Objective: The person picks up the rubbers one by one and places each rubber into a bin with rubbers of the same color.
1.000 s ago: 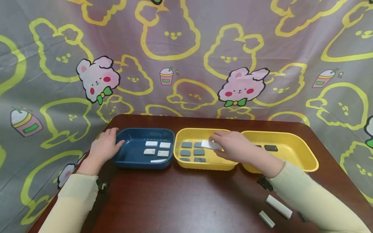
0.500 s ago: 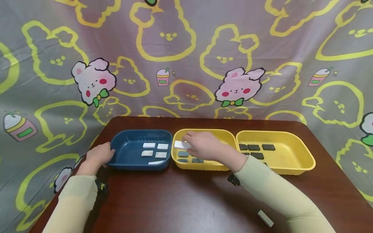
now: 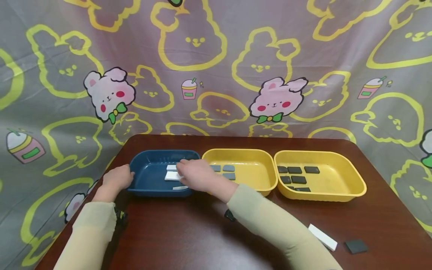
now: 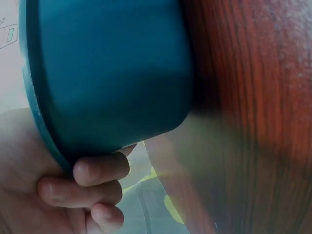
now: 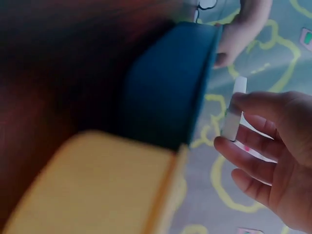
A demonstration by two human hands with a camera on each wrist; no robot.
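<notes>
The blue plastic tray stands at the left of the table, with several white blocks inside. My left hand grips its left rim; in the left wrist view the fingers curl under the lip. Over the tray's right side, my right hand pinches a white rectangular block between thumb and fingers. In the right wrist view that block is above the rim level. The hand hides part of the blocks below it, including a white block at the back.
A yellow tray with several grey-blue blocks adjoins the blue one. Farther right, another yellow tray holds several black blocks. On the front right of the table lie a long white block and a dark flat block.
My right hand has carried the white block leftward, from over the middle yellow tray to over the blue tray. My left hand has lowered slightly and now grips the blue tray's rim.
</notes>
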